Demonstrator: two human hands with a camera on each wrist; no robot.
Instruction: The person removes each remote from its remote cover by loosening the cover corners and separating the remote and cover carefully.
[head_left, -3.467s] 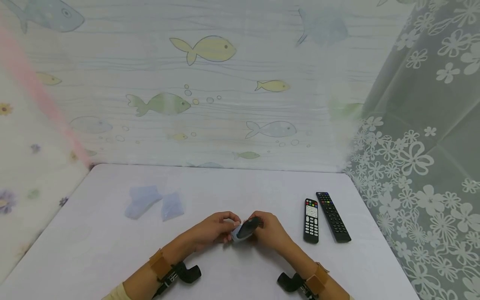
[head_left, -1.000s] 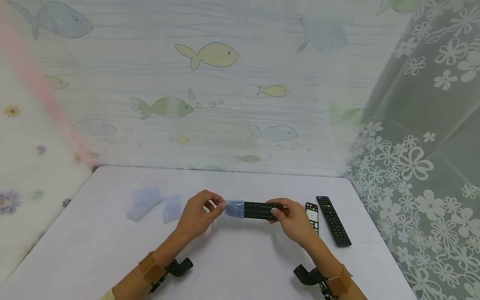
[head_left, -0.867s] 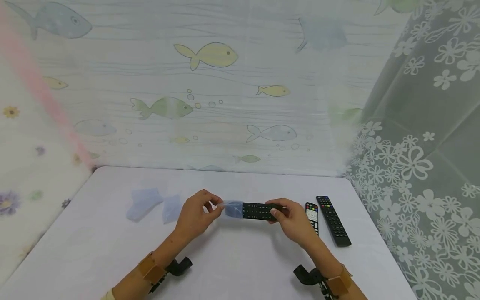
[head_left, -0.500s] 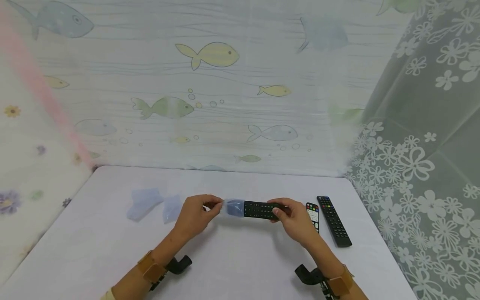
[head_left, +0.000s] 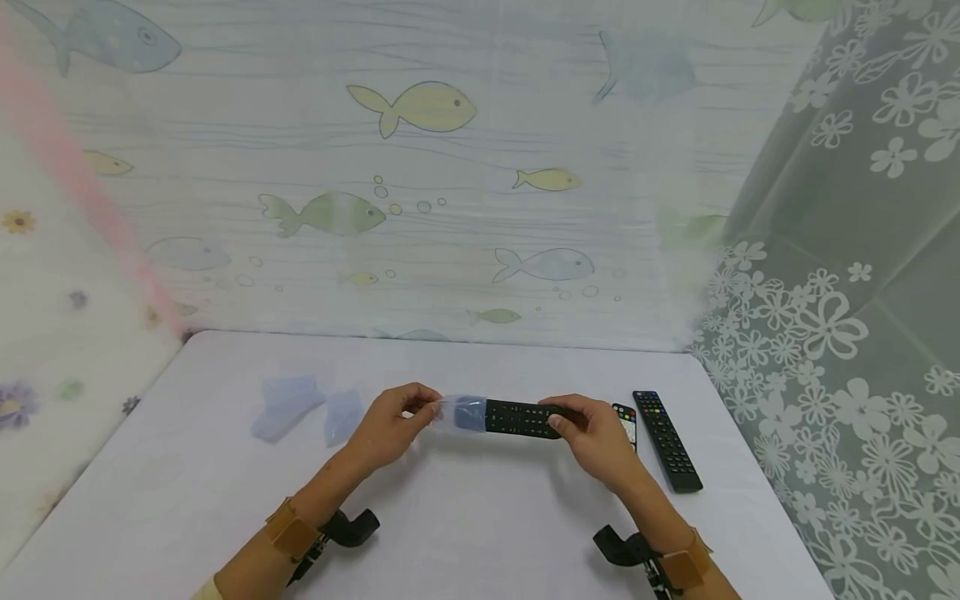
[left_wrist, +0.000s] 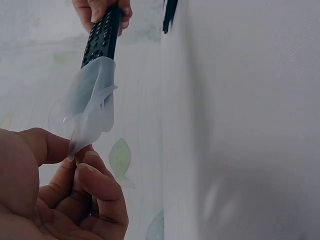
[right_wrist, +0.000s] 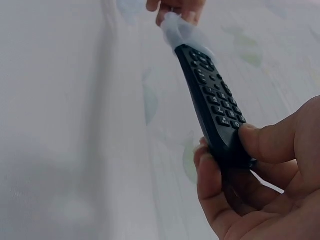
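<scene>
My right hand point(head_left: 596, 433) grips the bare end of a black remote control point(head_left: 521, 418), thumb on its button side and fingers beneath, as the right wrist view shows. A translucent bluish plastic sleeve point(head_left: 470, 413) covers the remote's other end. Between thumb and fingertips, my left hand point(head_left: 397, 425) pinches the loose tip of that sleeve. In the left wrist view the sleeve point(left_wrist: 92, 100) is stretched out and creased toward the fingers. The remote is held level over the table, its buttons facing me in the head view.
On the white table point(head_left: 480, 525), a long black remote point(head_left: 667, 442) lies at the right. Beside it a shorter remote point(head_left: 626, 423) is mostly hidden by my right hand. Two bluish plastic sleeves point(head_left: 285, 407) point(head_left: 343, 417) lie at the left. A fish-patterned curtain point(head_left: 450, 208) hangs behind.
Earlier the remote was end-on between both hands, low and central; now it lies sideways, farther from me. Lately my left hand has drawn slightly left, and more of the sleeve's loose end shows.
</scene>
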